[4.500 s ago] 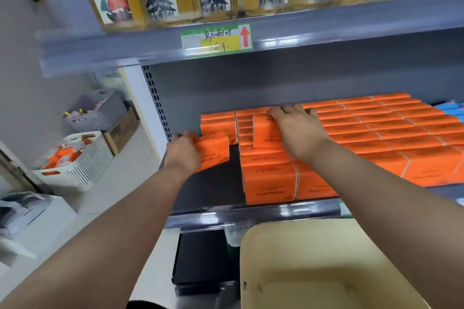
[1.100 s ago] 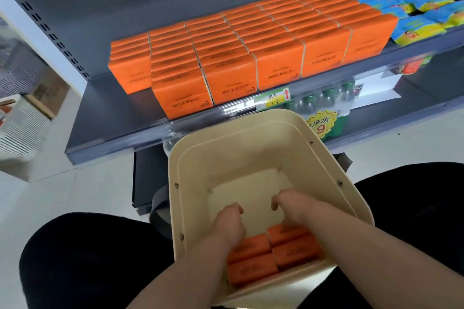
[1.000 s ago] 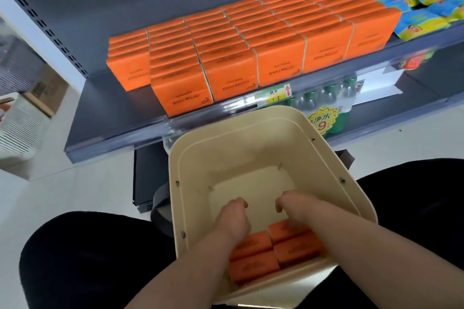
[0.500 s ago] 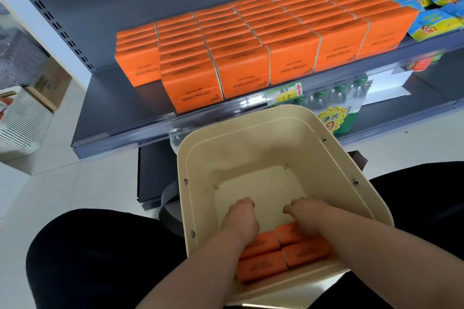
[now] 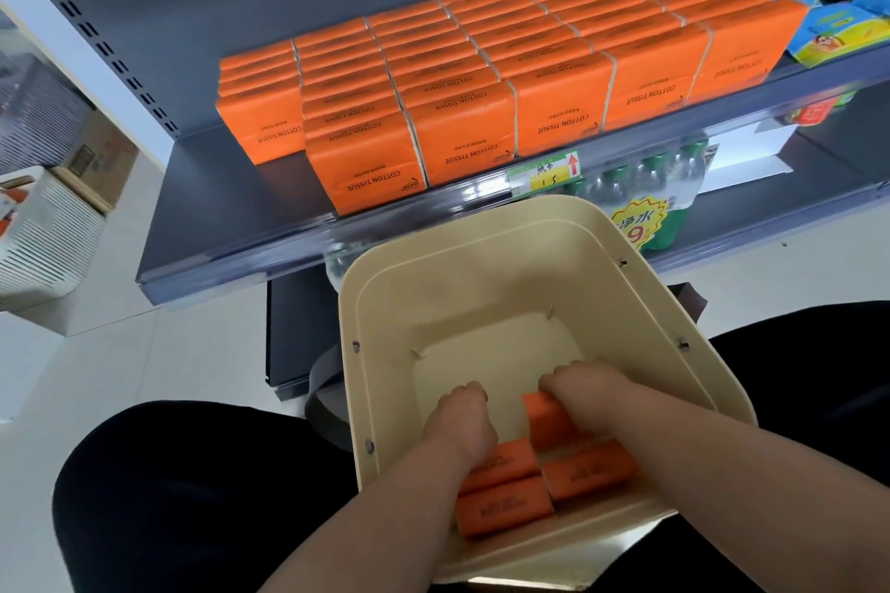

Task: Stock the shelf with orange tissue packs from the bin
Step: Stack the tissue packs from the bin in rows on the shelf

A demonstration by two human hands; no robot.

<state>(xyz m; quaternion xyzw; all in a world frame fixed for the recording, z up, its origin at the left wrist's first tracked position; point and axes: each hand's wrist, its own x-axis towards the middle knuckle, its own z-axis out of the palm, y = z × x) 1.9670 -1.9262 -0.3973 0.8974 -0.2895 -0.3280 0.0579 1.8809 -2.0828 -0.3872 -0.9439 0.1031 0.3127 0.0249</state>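
A cream bin (image 5: 481, 265) sits between my knees, holding several orange tissue packs at its near end. My right hand (image 5: 585, 392) grips one orange pack (image 5: 549, 421), tilted up off the bin floor. My left hand (image 5: 460, 424) reaches down onto another pack (image 5: 505, 465); its curled fingers cover the pack's far end, and the grip itself is hidden. Two more packs (image 5: 501, 510) lie flat beside them. The grey shelf (image 5: 231, 217) above carries rows of stocked orange packs (image 5: 462, 130), with bare shelf at its left end.
Blue snack packets (image 5: 838, 19) fill the shelf's right end. Green-capped bottles (image 5: 669, 188) stand on the lower shelf behind a yellow price sticker. A white slatted basket (image 5: 43, 231) and a cardboard box (image 5: 96, 154) sit on the floor at left.
My right hand has lifted one pack's far end off the bin floor. The left hand stays on its pack. Earlier, both hands were placing packs on the shelf.
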